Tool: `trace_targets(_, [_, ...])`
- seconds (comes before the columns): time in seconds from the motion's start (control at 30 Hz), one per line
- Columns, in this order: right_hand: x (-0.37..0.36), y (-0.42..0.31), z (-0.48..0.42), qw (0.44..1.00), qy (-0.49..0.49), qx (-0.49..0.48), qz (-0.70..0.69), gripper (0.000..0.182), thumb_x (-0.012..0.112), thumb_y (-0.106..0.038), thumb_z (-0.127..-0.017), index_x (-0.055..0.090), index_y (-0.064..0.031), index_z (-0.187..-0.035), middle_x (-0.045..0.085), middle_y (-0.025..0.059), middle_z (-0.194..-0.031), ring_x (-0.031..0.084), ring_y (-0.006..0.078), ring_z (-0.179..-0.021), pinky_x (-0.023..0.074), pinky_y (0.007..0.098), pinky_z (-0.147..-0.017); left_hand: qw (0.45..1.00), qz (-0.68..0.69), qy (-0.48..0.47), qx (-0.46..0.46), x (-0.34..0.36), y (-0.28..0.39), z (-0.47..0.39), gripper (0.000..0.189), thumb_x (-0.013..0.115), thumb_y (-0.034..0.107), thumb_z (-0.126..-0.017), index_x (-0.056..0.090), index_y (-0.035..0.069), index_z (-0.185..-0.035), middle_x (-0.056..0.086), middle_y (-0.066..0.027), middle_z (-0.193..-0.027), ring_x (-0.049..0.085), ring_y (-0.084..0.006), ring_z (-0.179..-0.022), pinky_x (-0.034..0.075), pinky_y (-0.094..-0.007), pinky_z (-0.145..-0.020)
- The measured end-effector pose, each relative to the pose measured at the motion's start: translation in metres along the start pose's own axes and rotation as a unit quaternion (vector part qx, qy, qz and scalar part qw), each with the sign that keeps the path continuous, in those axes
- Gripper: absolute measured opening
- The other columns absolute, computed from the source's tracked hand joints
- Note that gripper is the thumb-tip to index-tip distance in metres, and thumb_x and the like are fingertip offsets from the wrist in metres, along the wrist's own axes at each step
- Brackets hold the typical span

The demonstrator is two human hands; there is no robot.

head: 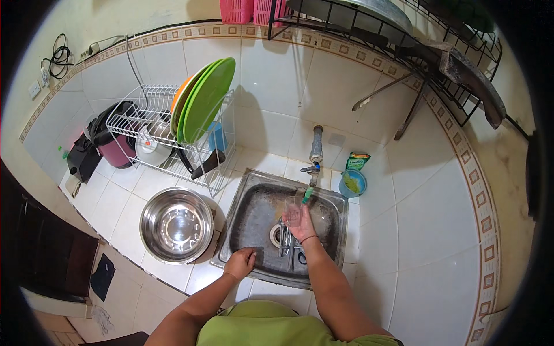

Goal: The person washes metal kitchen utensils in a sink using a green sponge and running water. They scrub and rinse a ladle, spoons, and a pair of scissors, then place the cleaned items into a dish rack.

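Note:
My right hand (304,225) holds a clear drinking glass (293,212) just below the green outlet (308,194) of the faucet (314,171). Whether water is running I cannot tell. Beneath that hand, several pieces of metal cutlery (284,242) lie in the stainless steel sink (259,220), close to the drain (275,234). My left hand (241,263) rests at the sink's front left rim, fingers curled in, with nothing visible in them. To its left a shiny steel basin (177,225) stands on the white tiled counter (123,216).
A white wire dish rack (147,112) holds green plates (210,101) behind the basin. Right of the faucet stand a blue tub (352,183) and a green packet (357,161). A black wire shelf (337,21) with pans overhangs the back. Left of the rack sits a purple cooker (116,151).

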State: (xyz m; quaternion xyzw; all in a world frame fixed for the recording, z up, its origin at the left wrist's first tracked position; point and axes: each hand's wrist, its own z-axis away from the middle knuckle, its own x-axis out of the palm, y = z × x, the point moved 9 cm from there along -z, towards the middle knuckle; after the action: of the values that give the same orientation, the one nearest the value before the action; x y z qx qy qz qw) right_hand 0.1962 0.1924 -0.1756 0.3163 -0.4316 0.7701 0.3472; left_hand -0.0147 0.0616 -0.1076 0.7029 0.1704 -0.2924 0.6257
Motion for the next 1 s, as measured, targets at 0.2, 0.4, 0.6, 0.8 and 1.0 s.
trace_targets(0.2, [0.004,-0.006,0.005,0.992,0.009,-0.029,0.121,0.047,0.065,-0.049,-0.084,0.048,-0.0123,-0.108,0.064,0.0126,-0.082,0.065,0.0275,-0.073,0.0526,0.0354,-0.067,1.000,-0.008,-0.021,-0.007,0.004,-0.002,-0.001,0.022,0.058,0.017,-0.086,0.065,0.002,-0.100,0.065,-0.0197,-0.095,0.062,-0.0376,-0.088,0.050,-0.0418,-0.078])
trace_targets(0.4, [0.004,-0.060,0.020,0.838,0.069,-0.218,0.496,0.040,0.079,-0.024,-0.076,0.045,-0.0069,-0.083,0.043,0.0019,-0.070,0.047,0.0162,-0.060,0.0421,0.0305,-0.055,0.976,0.000,-0.162,-0.146,0.053,-0.021,-0.046,0.047,0.072,0.037,-0.076,0.064,0.003,-0.107,0.066,-0.0223,-0.095,0.064,-0.0375,-0.090,0.050,-0.0430,-0.080])
trace_targets(0.6, [0.061,-0.075,0.054,0.609,0.060,-0.283,0.738,0.046,0.075,-0.040,-0.078,0.054,-0.0032,-0.060,0.049,0.0134,-0.076,0.053,0.0248,-0.068,0.0432,0.0362,-0.060,0.964,0.248,0.008,0.096,0.077,0.055,-0.142,0.073,0.082,0.023,-0.064,0.048,0.002,-0.125,0.062,-0.0186,-0.112,0.061,-0.0308,-0.105,0.048,-0.0377,-0.089])
trace_targets(0.8, [0.117,-0.075,0.099,0.422,0.044,-0.404,0.810,0.024,0.063,-0.029,-0.084,0.068,-0.0060,-0.081,0.060,0.0148,-0.094,0.056,0.0347,-0.091,0.0421,0.0413,-0.087,0.987,0.139,0.043,0.064,0.083,0.060,-0.171,0.060,0.075,0.008,-0.065,0.050,0.001,-0.119,0.061,-0.0188,-0.111,0.060,-0.0330,-0.105,0.047,-0.0365,-0.090])
trace_targets(1.0, [0.043,-0.030,0.037,0.651,-0.181,-0.084,0.733,0.030,0.065,-0.012,-0.078,0.063,-0.0092,-0.108,0.060,0.0116,-0.112,0.056,0.0246,-0.109,0.0418,0.0343,-0.094,0.979,0.089,-0.043,0.179,0.089,0.071,-0.178,0.067,0.077,0.002,-0.062,0.049,0.001,-0.123,0.059,-0.0173,-0.116,0.055,-0.0314,-0.113,0.043,-0.0361,-0.096])
